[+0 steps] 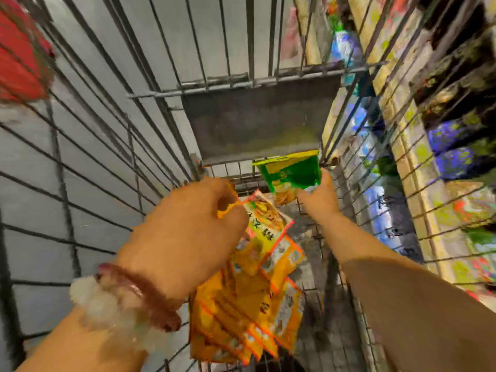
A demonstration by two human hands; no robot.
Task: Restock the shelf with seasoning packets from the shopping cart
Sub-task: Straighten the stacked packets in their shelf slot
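I look down into a wire shopping cart (171,146). My left hand (188,226) grips a bunch of yellow-orange seasoning packets (265,224) by their top edge; several more hang below it (241,312). Deeper in the cart, my right hand (319,197) pinches a green and yellow packet (292,175) at its lower right corner. The store shelf (408,162) with packaged goods runs along the right, outside the cart's wire side.
A grey flap (257,124) of the cart hangs at its far end above the green packet. The grey tiled floor (32,237) shows through the left wires. A red object (21,65) is blurred at top left. Blue and green packages (453,146) fill the shelf.
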